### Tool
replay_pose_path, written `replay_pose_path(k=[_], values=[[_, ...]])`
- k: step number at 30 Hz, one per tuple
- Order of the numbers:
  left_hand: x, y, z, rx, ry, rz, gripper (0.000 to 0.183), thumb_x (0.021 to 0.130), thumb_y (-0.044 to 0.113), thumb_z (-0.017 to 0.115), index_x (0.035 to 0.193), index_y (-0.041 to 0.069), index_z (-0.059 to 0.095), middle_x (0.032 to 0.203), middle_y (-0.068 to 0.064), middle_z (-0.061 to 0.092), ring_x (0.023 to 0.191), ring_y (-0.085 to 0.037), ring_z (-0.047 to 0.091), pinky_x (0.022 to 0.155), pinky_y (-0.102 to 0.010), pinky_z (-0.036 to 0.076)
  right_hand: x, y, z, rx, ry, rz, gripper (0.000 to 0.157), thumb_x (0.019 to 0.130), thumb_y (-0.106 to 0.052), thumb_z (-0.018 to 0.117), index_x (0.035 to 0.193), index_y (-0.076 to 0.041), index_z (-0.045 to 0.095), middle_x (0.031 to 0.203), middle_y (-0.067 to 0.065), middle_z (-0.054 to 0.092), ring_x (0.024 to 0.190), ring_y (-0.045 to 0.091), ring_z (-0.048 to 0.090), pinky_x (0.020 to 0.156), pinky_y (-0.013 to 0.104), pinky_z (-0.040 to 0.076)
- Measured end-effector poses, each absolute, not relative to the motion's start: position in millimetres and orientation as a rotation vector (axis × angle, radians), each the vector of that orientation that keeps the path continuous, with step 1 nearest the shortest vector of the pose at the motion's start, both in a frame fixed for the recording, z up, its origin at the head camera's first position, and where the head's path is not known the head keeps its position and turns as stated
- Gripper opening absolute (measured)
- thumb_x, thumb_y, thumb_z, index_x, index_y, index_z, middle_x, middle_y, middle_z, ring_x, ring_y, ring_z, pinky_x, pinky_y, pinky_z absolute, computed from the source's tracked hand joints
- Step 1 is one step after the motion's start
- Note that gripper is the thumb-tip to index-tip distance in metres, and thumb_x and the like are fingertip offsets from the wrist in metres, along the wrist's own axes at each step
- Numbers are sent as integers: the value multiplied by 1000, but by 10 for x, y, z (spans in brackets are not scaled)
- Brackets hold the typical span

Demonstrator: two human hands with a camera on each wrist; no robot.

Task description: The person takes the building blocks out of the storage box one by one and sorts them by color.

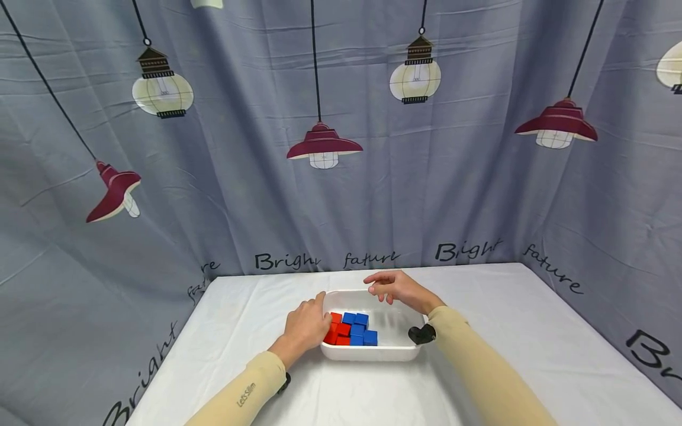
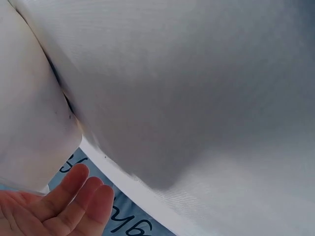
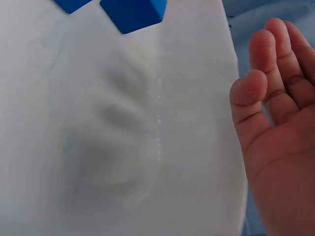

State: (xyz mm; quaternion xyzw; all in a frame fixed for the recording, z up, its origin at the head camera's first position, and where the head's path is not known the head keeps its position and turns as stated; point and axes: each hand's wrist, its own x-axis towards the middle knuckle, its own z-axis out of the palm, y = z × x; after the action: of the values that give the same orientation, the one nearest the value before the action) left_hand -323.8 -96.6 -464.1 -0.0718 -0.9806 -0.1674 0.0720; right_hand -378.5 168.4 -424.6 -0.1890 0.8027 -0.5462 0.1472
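Note:
A white plastic bin (image 1: 370, 354) stands on the table. On its left side lie several red cubes (image 1: 343, 329) beside several blue cubes (image 1: 357, 331). My left hand (image 1: 306, 325) holds the bin's left rim, with the thumb near the red cubes. In the left wrist view, fingers of the left hand (image 2: 78, 209) lie outside the bin wall (image 2: 34, 93). Above the bin's far right part hovers my right hand (image 1: 402, 289), its fingers loosely bent around nothing. In the right wrist view, a blue cube (image 3: 135, 14) sits apart from the right hand (image 3: 280, 128).
A white cloth (image 1: 256, 313) covers the table. Grey-blue curtains (image 1: 256, 195) printed with lamps and lettering hang behind and on both sides. A black heart-shaped piece (image 1: 422, 334) is at my right wrist.

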Motion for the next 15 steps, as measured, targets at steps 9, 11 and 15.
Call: replay_pose_path(k=[9, 11, 15], values=[[-3243, -950, -4626, -202, -2957, -479, 58, 98, 36, 54, 149, 10, 46, 130, -13, 65, 112, -29, 64, 94, -52, 54, -3820, 1629, -4354, -552, 2262, -1526, 46, 93, -29, 69, 132, -5, 64, 113, 30, 63, 80, 20, 60, 70, 33, 50], [-3249, -954, -4631, -201, -2959, -479, 58, 98, 36, 53, 149, 9, 46, 130, -13, 65, 112, -28, 64, 94, -52, 54, -3831, 1618, -4372, -543, 2256, -1511, 45, 92, -28, 70, 130, -5, 66, 109, 26, 65, 78, 18, 60, 68, 31, 50], [-3256, -962, -4643, -215, -2953, -477, 57, 97, 35, 53, 148, 8, 48, 129, -13, 66, 112, -29, 64, 93, -52, 54, -3856, 1609, -4425, -527, 2245, -1476, 44, 92, -29, 70, 129, -6, 67, 101, 16, 67, 78, 17, 61, 69, 30, 51]])
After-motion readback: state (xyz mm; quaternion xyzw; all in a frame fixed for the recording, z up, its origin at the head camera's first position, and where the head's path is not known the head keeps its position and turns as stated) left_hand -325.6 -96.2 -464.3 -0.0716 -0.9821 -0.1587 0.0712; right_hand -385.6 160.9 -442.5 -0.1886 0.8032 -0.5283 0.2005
